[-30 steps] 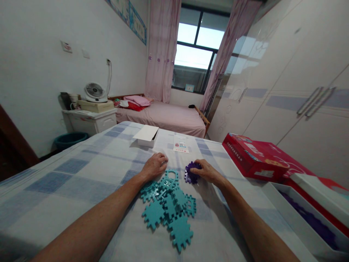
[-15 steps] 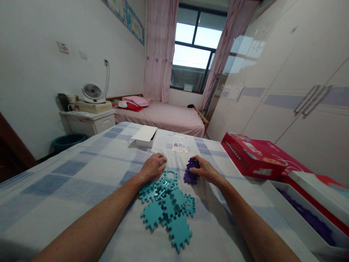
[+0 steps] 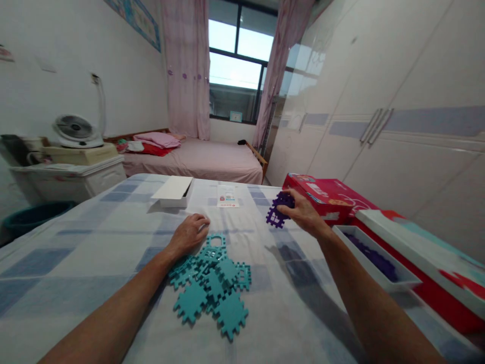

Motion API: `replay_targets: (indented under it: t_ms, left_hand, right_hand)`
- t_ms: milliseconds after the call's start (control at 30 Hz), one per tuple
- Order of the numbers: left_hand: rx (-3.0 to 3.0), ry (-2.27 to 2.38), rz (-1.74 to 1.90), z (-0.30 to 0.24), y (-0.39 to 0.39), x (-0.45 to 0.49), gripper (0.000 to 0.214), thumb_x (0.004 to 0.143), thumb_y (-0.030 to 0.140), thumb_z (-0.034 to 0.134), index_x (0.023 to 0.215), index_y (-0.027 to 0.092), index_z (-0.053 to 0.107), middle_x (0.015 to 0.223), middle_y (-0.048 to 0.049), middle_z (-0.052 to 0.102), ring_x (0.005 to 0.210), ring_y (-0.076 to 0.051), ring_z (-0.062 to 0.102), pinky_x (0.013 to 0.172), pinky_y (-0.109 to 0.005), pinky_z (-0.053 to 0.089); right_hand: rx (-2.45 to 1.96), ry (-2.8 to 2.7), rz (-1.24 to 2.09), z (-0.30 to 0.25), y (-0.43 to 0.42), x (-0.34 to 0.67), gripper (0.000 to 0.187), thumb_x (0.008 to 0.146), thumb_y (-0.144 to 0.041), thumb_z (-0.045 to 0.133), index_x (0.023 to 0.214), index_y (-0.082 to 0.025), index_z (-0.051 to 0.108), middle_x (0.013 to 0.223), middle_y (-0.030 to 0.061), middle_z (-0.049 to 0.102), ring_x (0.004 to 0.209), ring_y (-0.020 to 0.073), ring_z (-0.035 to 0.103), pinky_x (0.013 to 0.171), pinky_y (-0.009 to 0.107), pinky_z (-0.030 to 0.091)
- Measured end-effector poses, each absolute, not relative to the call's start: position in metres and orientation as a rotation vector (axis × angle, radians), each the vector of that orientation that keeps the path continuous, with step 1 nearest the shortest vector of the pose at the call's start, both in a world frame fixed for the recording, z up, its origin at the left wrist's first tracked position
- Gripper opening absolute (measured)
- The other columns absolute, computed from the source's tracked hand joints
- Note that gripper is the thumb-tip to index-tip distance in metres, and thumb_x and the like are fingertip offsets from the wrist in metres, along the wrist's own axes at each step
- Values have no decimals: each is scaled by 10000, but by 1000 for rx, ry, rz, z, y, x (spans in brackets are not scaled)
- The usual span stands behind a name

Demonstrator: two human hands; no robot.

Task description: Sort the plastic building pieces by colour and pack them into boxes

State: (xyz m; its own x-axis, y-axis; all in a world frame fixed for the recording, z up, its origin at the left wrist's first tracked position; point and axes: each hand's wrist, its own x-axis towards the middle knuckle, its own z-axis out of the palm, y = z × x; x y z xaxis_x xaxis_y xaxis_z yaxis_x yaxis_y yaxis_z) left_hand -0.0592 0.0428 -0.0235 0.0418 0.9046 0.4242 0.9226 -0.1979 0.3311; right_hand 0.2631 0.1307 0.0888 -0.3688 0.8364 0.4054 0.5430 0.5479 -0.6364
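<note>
My right hand (image 3: 302, 212) is raised above the bed sheet and grips a small stack of purple puzzle tiles (image 3: 278, 210), held in the air near the red box (image 3: 329, 194). My left hand (image 3: 189, 233) rests on the sheet with its fingers curled, touching the far edge of a pile of teal puzzle tiles (image 3: 210, 280). To the right lies a white tray (image 3: 394, 279) with more purple tiles (image 3: 373, 255) inside.
A white box (image 3: 173, 192) and a paper leaflet (image 3: 227, 197) lie farther out on the checked sheet (image 3: 76, 242). A red-and-white lid (image 3: 424, 253) lies at the right. Wardrobe doors (image 3: 379, 126) stand right, a second bed (image 3: 204, 159) behind, a fan (image 3: 74, 129) left.
My right hand lifted the purple tiles off the sheet and carried them right, toward the red box. The view turned right. The left hand stayed by the teal pile.
</note>
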Motion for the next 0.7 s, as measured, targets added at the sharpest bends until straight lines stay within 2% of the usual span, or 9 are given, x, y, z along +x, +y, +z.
replay_targets:
  t_ms: [167, 333, 467, 700]
  left_hand:
    - [-2251, -1965, -817, -29, 49, -67, 387, 826, 383, 395, 977, 180, 688, 1071, -91, 653, 1009, -240, 590, 953, -391, 442]
    - [-2254, -1952, -788, -31, 51, -70, 391, 817, 405, 394, 969, 197, 688, 1071, -75, 660, 1011, -229, 600, 953, -373, 446]
    - [-2242, -1953, -769, -29, 50, -69, 405, 819, 416, 388, 965, 190, 691, 1067, -84, 661, 1004, -236, 606, 952, -380, 451]
    - [-2245, -1974, -709, -26, 50, -68, 435, 818, 425, 379, 990, 173, 689, 1073, -95, 656, 1007, -238, 612, 946, -368, 460]
  right_hand:
    - [-1415, -1758, 180, 106, 147, 388, 477, 663, -323, 666, 1097, -135, 604, 1007, 93, 662, 900, 217, 613, 821, 359, 481]
    - [-1648, -1631, 286, 89, 149, 486, 427, 639, -310, 685, 1015, -113, 641, 868, 98, 690, 727, 208, 637, 668, 338, 511]
    - [-1727, -1705, 380, 75, 146, 504, 341, 639, -306, 678, 926, -122, 664, 809, 83, 695, 684, 204, 633, 636, 315, 495]
    - [-1710, -1800, 443, 67, 137, 488, 275, 703, -274, 575, 909, -145, 703, 937, 91, 714, 821, 219, 642, 739, 311, 488]
